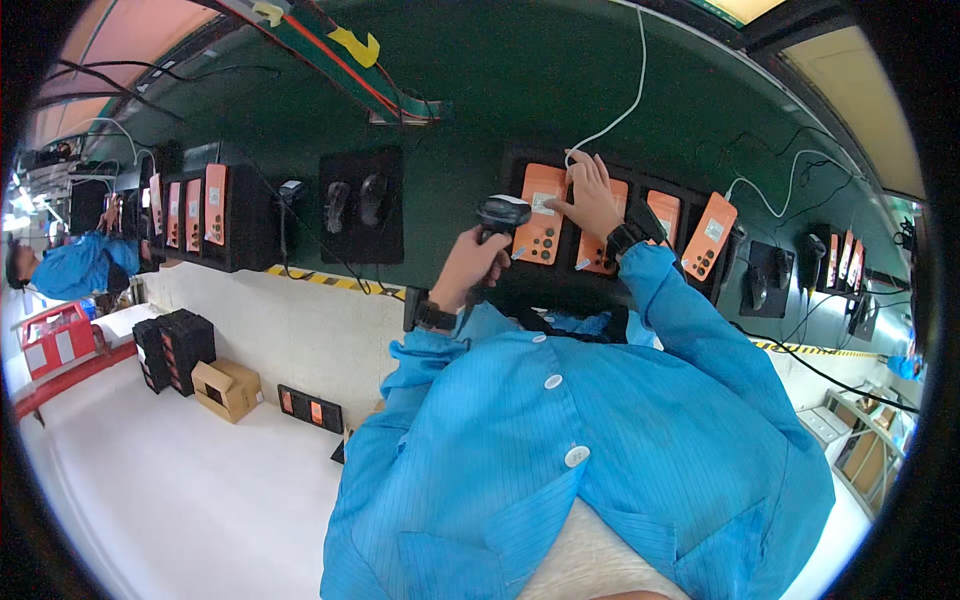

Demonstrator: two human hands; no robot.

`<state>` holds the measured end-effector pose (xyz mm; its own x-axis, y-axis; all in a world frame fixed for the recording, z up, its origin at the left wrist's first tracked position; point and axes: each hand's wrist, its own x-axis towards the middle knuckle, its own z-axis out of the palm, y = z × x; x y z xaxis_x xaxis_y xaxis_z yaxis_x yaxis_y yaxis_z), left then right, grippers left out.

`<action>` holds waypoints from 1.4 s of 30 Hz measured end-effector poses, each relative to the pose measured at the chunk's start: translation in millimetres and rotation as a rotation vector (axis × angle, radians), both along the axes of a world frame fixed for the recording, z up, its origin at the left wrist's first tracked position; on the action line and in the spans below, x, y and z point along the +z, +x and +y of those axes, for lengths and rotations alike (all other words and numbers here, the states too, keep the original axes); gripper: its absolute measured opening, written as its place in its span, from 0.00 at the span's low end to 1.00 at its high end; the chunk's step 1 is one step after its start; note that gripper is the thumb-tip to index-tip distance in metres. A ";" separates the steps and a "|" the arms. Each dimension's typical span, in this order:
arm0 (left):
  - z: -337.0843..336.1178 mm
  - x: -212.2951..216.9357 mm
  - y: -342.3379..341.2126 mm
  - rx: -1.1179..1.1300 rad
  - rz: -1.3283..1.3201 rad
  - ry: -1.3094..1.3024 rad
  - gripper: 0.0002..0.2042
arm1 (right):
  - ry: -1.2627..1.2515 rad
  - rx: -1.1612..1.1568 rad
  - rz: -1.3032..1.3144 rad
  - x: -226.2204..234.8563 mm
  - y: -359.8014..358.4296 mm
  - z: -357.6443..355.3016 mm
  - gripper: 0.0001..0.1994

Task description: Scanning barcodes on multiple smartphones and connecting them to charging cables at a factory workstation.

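My left hand (pixel 470 264) is wrapped round the handle of a black handheld barcode scanner (pixel 503 211), its head beside an orange phone (pixel 537 243). That phone lies in a black tray (pixel 513 172), back side up, with a white label and several dark round lenses. My right hand (pixel 597 203) lies over the phone's right edge, fingers stretched out and the thumb near the label. A white cable (pixel 639 80) runs down to its fingertips; its end is hidden. Part of a second orange phone (pixel 594 256) shows under my right hand.
Further right are a third orange phone (pixel 663 208) and a tilted one (pixel 709 236). Two computer mice (pixel 373 198) rest on a black pad on the green bench (pixel 470 60). More phones (pixel 215 205) stand left. Below sit an open cardboard box (pixel 227 390) and black trays (pixel 187 350). A co-worker (pixel 80 265) is far left.
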<state>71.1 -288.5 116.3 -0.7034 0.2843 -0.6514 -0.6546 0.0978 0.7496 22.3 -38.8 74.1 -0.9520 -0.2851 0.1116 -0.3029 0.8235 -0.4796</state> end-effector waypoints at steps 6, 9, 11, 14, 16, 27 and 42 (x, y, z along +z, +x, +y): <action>29.8 5.2 1.8 -0.016 -0.016 0.021 0.11 | -0.005 0.012 0.043 -5.7 -4.4 1.5 0.21; 40.6 16.0 -3.7 -0.019 0.000 -0.012 0.12 | 0.024 0.011 0.130 -5.4 -9.6 3.7 0.18; 43.0 18.7 -0.9 -0.090 0.098 -0.096 0.18 | 0.148 -0.023 0.389 -24.9 -15.8 3.3 0.21; 43.2 14.3 2.5 -0.165 0.074 -0.172 0.21 | 0.133 -0.013 0.126 -21.1 -9.0 1.7 0.36; 45.0 24.8 3.5 -0.199 0.121 -0.158 0.19 | 0.230 -0.016 0.076 -21.0 -2.5 3.5 0.36; 3.9 -1.1 -28.7 0.107 0.303 -0.197 0.21 | 0.004 -0.017 -0.014 8.2 8.0 -3.9 0.22; 45.9 -53.0 -54.3 0.022 0.937 -0.508 0.21 | -0.400 -0.127 -0.107 -1.5 -2.9 33.0 0.09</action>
<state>16.8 -242.6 63.3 -0.9871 0.1124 0.1136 0.1565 0.5360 0.8296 19.4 -5.8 72.6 -0.9890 -0.1191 0.0879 -0.1419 0.5937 -0.7920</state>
